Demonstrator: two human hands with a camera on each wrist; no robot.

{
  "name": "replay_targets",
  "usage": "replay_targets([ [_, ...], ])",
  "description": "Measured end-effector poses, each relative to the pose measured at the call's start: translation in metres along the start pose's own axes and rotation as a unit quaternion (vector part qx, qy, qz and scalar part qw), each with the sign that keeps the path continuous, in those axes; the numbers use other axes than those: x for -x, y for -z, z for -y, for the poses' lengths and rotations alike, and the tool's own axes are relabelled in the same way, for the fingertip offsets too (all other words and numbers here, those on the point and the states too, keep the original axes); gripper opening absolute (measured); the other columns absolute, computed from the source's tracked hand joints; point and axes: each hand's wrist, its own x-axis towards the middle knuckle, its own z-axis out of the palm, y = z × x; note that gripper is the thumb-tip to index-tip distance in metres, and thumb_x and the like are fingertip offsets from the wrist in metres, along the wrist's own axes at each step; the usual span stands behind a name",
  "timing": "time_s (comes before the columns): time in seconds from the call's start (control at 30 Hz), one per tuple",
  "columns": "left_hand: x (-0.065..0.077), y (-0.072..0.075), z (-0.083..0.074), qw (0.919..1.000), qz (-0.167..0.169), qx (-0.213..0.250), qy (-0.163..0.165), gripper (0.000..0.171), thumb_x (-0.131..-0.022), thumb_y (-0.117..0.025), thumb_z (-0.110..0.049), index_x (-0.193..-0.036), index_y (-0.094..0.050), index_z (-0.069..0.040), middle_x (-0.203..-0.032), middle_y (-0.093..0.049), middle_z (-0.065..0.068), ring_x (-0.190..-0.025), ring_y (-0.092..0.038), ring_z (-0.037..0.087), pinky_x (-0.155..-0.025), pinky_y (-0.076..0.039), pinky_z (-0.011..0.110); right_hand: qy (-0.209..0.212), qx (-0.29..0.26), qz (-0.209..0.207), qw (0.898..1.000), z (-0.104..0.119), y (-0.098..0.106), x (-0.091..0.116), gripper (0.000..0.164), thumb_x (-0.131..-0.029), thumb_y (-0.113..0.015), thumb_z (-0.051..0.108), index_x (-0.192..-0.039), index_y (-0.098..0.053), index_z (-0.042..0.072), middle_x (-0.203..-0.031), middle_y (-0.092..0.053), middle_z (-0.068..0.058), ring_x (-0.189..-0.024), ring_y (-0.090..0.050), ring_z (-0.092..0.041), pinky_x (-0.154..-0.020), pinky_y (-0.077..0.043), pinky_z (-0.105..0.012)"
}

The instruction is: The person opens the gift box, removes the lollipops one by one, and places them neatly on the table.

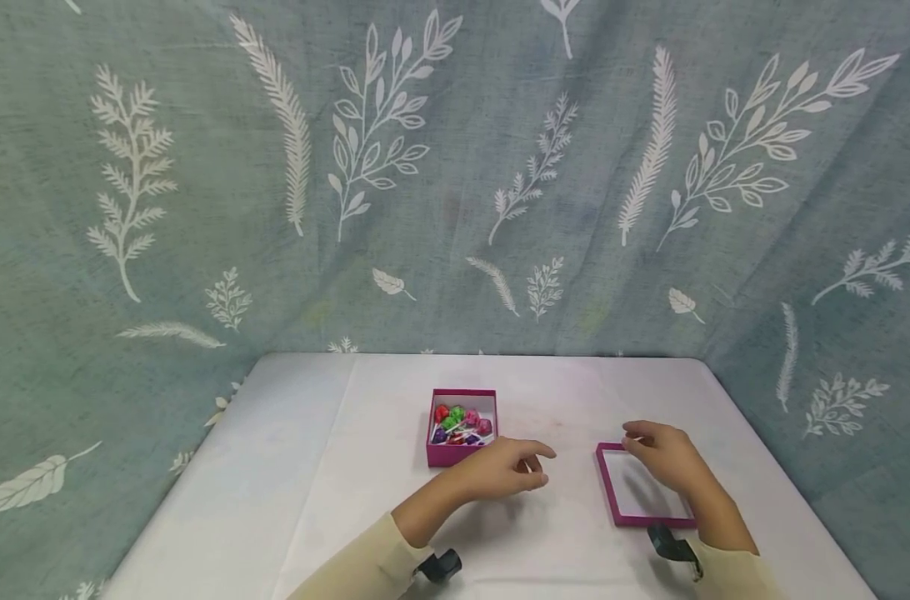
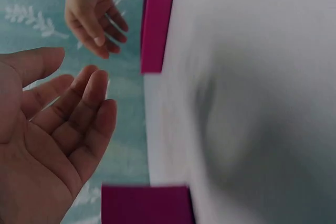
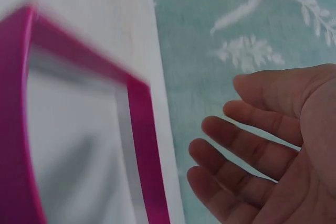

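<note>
A magenta box (image 1: 449, 455) stands on the white table, holding several wrapped lollipops (image 1: 462, 422) in red, green, pink and purple. My left hand (image 1: 500, 468) hovers in front of and right of this box, fingers loosely bent with nothing between them. To the right lies a magenta box lid (image 1: 612, 492), its white inside facing up. Over the lid's far right part is my right hand (image 1: 663, 454), holding nothing. In the right wrist view its relaxed fingers (image 3: 247, 156) are spread beside the lid's rim (image 3: 144, 145).
The white table (image 1: 335, 533) reaches back to a blue-green curtain (image 1: 455, 283) printed with white leaves, which also hangs along both sides. A dark device (image 1: 440, 567) is strapped at the left wrist, another (image 1: 668, 543) at the right.
</note>
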Motion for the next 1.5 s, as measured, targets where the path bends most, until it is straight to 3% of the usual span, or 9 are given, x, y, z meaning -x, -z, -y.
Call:
replay_targets([
  [0.3, 0.026, 0.035, 0.014, 0.9969, -0.069, -0.029, 0.024, 0.026, -0.095, -0.064, -0.025, -0.12, -0.067, -0.017, -0.088, -0.063, -0.015, -0.077, -0.057, 0.003, -0.071, -0.049, 0.022, 0.042, -0.06, 0.006, 0.997, 0.034, -0.031, -0.032, 0.035, -0.095, -0.063, 0.019, -0.126, -0.063, 0.003, -0.111, -0.068, -0.008, -0.102, -0.063, -0.028, -0.08, -0.053, -0.043],
  [0.53, 0.043, 0.057, 0.029, 0.9884, -0.125, -0.065, 0.058, 0.023, -0.094, -0.065, -0.023, -0.115, -0.07, -0.016, -0.089, -0.064, -0.014, -0.08, -0.057, 0.005, -0.072, -0.049, 0.026, 0.068, -0.136, -0.006, 0.988, 0.052, -0.07, -0.04, 0.041, -0.094, -0.066, 0.015, -0.134, -0.059, 0.016, -0.113, -0.067, -0.004, -0.105, -0.062, -0.027, -0.083, -0.052, -0.044],
  [0.67, 0.053, 0.07, 0.043, 0.9822, -0.148, -0.084, 0.08, 0.022, -0.093, -0.066, -0.022, -0.114, -0.07, -0.018, -0.088, -0.065, -0.013, -0.078, -0.059, 0.006, -0.07, -0.05, 0.028, 0.079, -0.21, -0.014, 0.974, 0.064, -0.093, -0.046, 0.039, -0.094, -0.065, 0.012, -0.132, -0.06, 0.018, -0.115, -0.066, -0.007, -0.1, -0.064, -0.023, -0.08, -0.054, -0.039],
  [0.77, 0.057, 0.076, 0.052, 0.9757, -0.162, -0.111, 0.096, 0.024, -0.092, -0.066, -0.02, -0.116, -0.07, -0.019, -0.087, -0.065, -0.012, -0.078, -0.059, 0.005, -0.071, -0.05, 0.028, 0.085, -0.289, -0.014, 0.954, 0.071, -0.107, -0.053, 0.035, -0.095, -0.064, 0.011, -0.13, -0.062, 0.011, -0.119, -0.064, -0.015, -0.1, -0.065, -0.025, -0.079, -0.054, -0.036],
  [0.93, 0.053, 0.075, 0.059, 0.9698, -0.174, -0.133, 0.107, 0.024, -0.091, -0.067, -0.016, -0.115, -0.071, -0.017, -0.09, -0.067, -0.009, -0.081, -0.06, 0.007, -0.075, -0.051, 0.032, 0.065, -0.398, -0.011, 0.915, 0.071, -0.128, -0.065, 0.037, -0.095, -0.064, 0.012, -0.13, -0.06, 0.0, -0.126, -0.058, -0.025, -0.106, -0.062, -0.033, -0.082, -0.054, -0.04],
  [1.03, 0.047, 0.072, 0.061, 0.9669, -0.173, -0.151, 0.111, 0.023, -0.091, -0.067, -0.014, -0.113, -0.072, -0.015, -0.09, -0.068, -0.007, -0.081, -0.06, 0.009, -0.075, -0.052, 0.034, 0.053, -0.422, -0.01, 0.905, 0.072, -0.142, -0.07, 0.041, -0.095, -0.065, 0.015, -0.133, -0.057, 0.0, -0.13, -0.056, -0.024, -0.11, -0.06, -0.034, -0.083, -0.054, -0.04],
  [1.13, 0.04, 0.069, 0.066, 0.9626, -0.168, -0.179, 0.114, 0.022, -0.09, -0.067, -0.014, -0.112, -0.072, -0.014, -0.09, -0.068, -0.007, -0.082, -0.062, 0.009, -0.075, -0.052, 0.034, 0.059, -0.421, -0.001, 0.905, 0.075, -0.154, -0.074, 0.044, -0.095, -0.065, 0.017, -0.135, -0.055, 0.001, -0.134, -0.054, -0.021, -0.115, -0.058, -0.033, -0.085, -0.053, -0.04],
  [1.37, 0.021, 0.062, 0.079, 0.9533, -0.13, -0.248, 0.113, 0.022, -0.09, -0.068, -0.013, -0.111, -0.072, -0.015, -0.086, -0.067, -0.008, -0.074, -0.058, 0.005, -0.068, -0.052, 0.032, 0.063, -0.383, 0.0, 0.921, 0.08, -0.17, -0.071, 0.048, -0.092, -0.068, 0.019, -0.137, -0.055, 0.009, -0.135, -0.055, -0.014, -0.119, -0.055, -0.033, -0.095, -0.044, -0.051],
  [1.5, 0.012, 0.062, 0.083, 0.9394, -0.119, -0.301, 0.112, 0.017, -0.089, -0.069, -0.013, -0.106, -0.073, -0.016, -0.085, -0.068, -0.01, -0.074, -0.059, 0.005, -0.067, -0.052, 0.032, 0.076, -0.398, -0.01, 0.914, 0.081, -0.171, -0.074, 0.059, -0.09, -0.07, 0.013, -0.144, -0.047, 0.008, -0.141, -0.048, -0.018, -0.121, -0.053, -0.036, -0.095, -0.045, -0.047],
])
